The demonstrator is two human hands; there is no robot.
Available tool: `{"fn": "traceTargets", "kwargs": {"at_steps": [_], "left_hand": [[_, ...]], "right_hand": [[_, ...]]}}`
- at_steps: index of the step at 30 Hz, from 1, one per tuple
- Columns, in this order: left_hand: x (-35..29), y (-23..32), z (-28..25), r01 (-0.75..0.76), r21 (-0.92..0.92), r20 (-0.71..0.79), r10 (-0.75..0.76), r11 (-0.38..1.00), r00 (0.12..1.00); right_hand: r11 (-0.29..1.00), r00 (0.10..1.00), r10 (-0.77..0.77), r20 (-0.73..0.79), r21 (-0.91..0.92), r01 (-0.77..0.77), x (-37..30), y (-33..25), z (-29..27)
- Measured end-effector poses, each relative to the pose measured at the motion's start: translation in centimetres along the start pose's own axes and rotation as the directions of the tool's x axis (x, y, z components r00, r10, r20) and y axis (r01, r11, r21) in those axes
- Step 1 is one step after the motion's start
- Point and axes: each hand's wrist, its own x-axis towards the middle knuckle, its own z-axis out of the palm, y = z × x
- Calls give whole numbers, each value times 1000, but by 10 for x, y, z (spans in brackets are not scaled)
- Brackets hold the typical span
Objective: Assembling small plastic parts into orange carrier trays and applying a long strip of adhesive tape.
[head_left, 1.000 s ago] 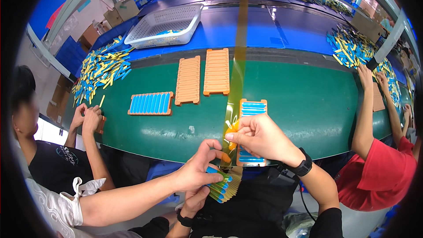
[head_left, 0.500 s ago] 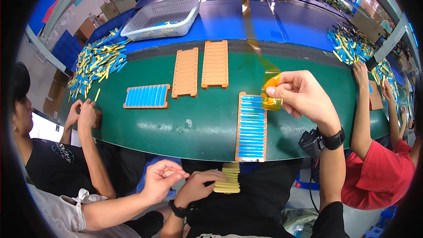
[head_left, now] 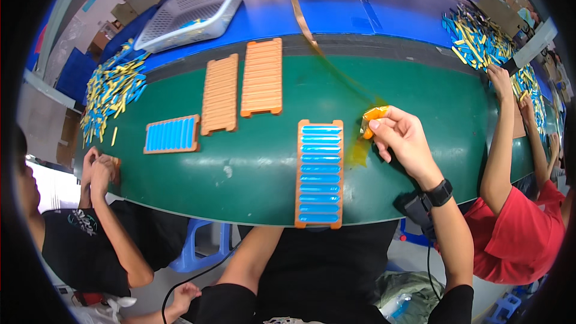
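Observation:
My right hand (head_left: 403,141) is raised over the right half of the green table. Its thumb and fingers pinch a crumpled part of a clear amber film strip (head_left: 375,114), whose long tail runs up past the far edge of the view. Left of that hand, at the table's near edge, lies an orange slotted tray (head_left: 301,174) with glossy blue flat sticks (head_left: 320,178) in its slots. My left forearm (head_left: 255,252) reaches under the near table edge, which hides the left hand and whatever it touches.
Two orange slotted trays without blue sticks (head_left: 220,93) (head_left: 262,78) and a smaller tray of blue sticks (head_left: 171,134) lie to the left. Behind stands a grey basket (head_left: 210,24). Blue and yellow sticks are piled left (head_left: 111,90) and right (head_left: 477,39). Co-workers' hands (head_left: 102,171) (head_left: 501,81) work at both sides.
The film has come away from the blue-stick tray as my right hand moved slightly away. My left hand and the yellow sticks have gone out of sight. A co-worker's hand has drawn back lower left.

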Motion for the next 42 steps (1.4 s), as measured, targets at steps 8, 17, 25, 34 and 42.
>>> {"fn": "traceTargets", "kwargs": {"at_steps": [8, 17, 25, 34, 42], "left_hand": [[15, 8, 15, 204, -533, -117, -311, 821, 943], [-2, 14, 47, 86, -914, -227, -676, 396, 701], [-41, -15, 41, -359, -931, -222, -873, 58, 434], [-404, -104, -98, -708, -516, 18, -832, -483, 555], [-521, -194, -100, -641, -614, -3, -811, -461, 585]], "right_hand": [[998, 991, 66, -113, -5, -67, -10, 4, 0], [981, 969, 90, -232, -147, -126, -20, 2, 7], [908, 941, -73, -329, -413, -74, -11, 11, 2], [931, 947, -170, -272, -358, 64, 0, 15, -24], [962, 965, -142, -220, -259, 82, -9, 23, -16]]}}
